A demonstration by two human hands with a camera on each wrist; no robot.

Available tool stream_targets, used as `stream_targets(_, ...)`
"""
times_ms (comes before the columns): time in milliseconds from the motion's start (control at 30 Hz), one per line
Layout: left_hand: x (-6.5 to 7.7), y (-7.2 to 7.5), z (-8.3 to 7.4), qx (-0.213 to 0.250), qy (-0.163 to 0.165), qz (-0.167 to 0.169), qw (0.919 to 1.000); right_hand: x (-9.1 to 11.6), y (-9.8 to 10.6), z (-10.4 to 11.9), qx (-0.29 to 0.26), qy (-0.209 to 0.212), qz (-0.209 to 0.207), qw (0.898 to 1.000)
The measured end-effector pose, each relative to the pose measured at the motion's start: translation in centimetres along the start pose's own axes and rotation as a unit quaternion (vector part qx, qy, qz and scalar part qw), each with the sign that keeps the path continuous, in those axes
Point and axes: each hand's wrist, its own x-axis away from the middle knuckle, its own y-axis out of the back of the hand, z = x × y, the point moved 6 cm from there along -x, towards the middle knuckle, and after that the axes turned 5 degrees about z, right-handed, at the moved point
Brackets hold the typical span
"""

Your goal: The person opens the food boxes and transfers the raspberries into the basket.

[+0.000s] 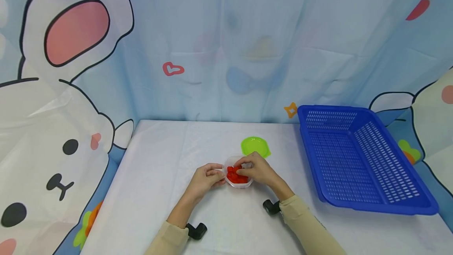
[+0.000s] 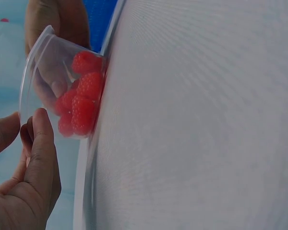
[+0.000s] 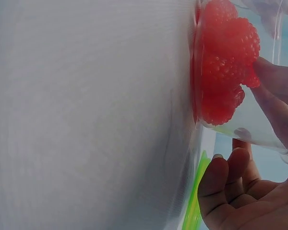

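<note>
Left hand narrowly pinches the clear tub by its rim. Right hand pinches a raspberry; fingertips nearly meet.

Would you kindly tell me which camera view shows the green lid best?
The head view does, since most of the green lid is visible there from above, lying behind the clear tub. The right wrist view catches only part of it, edge-on; the left wrist view does not show it.

Loads of room on white table left of left hand. Blue basket kinda walls off far right. Green lid just behind tub, right hand partly blocking opening.
</note>
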Motion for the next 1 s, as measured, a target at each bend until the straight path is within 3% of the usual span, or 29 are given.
stream_targets(733, -0.04, 0.09, 0.14, 0.001, -0.001, 0.001, 1.0, 0.43, 0.15, -0.49, -0.001, -0.043, -0.023, 0.999)
stream_targets(1000, 0.0, 0.11, 0.06, 0.001, 0.001, -0.002, 1.0, 0.9, 0.77, -0.84, -0.015, -0.097, -0.051, 0.994)
